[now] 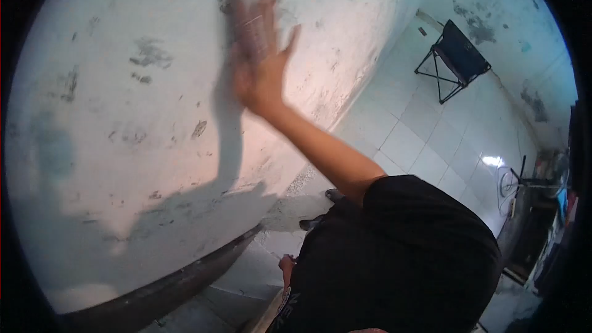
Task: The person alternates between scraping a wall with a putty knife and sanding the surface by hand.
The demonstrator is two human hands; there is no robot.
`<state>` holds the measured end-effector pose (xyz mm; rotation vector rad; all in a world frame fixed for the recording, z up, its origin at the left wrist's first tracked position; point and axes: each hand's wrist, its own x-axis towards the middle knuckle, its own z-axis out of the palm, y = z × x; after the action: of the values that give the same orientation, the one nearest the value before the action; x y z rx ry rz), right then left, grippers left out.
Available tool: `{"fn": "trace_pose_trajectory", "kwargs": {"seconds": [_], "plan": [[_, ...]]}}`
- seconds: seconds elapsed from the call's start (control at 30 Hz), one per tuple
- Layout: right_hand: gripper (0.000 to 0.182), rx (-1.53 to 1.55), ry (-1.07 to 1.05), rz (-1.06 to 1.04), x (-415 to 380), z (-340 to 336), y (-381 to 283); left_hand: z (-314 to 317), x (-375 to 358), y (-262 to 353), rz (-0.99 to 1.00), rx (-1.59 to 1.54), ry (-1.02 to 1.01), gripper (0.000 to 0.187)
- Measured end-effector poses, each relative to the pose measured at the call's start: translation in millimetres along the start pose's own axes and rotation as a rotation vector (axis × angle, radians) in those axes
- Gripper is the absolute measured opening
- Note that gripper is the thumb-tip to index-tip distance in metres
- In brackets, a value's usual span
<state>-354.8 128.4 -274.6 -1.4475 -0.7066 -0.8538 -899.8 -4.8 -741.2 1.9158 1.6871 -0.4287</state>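
My right hand [262, 77] is raised against the pale wall [154, 117], smeared by motion. Under and around its fingers is a flat brownish piece that looks like sandpaper [250, 34], pressed to the wall; its edges are blurred. One outer finger sticks out to the side. Low down, near the front of my black shirt [394, 259], my left hand [287, 263] shows only in part. Its fingers are curled, and whatever they may hold is too small to make out. Dark flaked patches [151, 54] mark the wall.
A dark folding stool [459, 55] stands on the tiled floor [419, 129] near the far wall. A dark skirting strip [166, 287] runs along the wall's foot. At the right are a black-framed stand [521, 182] and piled items. My feet [314, 222] are close to the wall.
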Motion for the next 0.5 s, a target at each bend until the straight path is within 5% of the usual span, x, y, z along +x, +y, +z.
{"fn": "trace_pose_trajectory", "kwargs": {"seconds": [0.1,0.13,0.2,0.23,0.3,0.33,0.37,0.4,0.43,0.47,0.5], "plan": [[0.070,-0.072,-0.169,-0.089,5,-23,-3,-14,9,-3,-0.130,-0.296,-0.014,0.024],[0.087,-0.095,-0.112,-0.022,0,-15,29,-18,8,-8,-0.186,-0.402,-0.017,0.027],[0.080,-0.060,0.044,0.127,9,-17,87,-13,-4,-15,-0.318,-0.648,-0.018,0.033],[0.067,-0.040,-0.022,0.372,14,-25,105,-28,-14,8,-0.555,-0.900,0.054,0.035],[0.055,-0.016,-0.049,0.528,41,-41,66,-24,-18,-31,-0.061,-0.272,-0.018,0.037],[0.055,-0.004,-0.110,0.536,39,-38,50,-2,1,-52,-0.038,-0.233,0.016,0.017],[0.055,0.040,-0.124,0.362,28,-33,37,-28,-20,-27,-0.174,-0.092,-0.204,0.021],[0.055,0.093,-0.131,0.196,22,-31,15,-24,-30,-43,0.136,0.177,-0.154,0.025],[0.057,0.047,-0.211,0.102,14,-34,-7,-8,-37,-48,0.205,0.392,-0.051,0.024],[0.057,0.070,-0.275,0.135,-13,-33,-6,-24,-54,-18,0.027,0.137,-0.124,0.023],[0.051,-0.131,-0.200,0.003,-8,-35,69,-12,-59,-21,-0.240,-0.432,-0.060,0.025]]}}
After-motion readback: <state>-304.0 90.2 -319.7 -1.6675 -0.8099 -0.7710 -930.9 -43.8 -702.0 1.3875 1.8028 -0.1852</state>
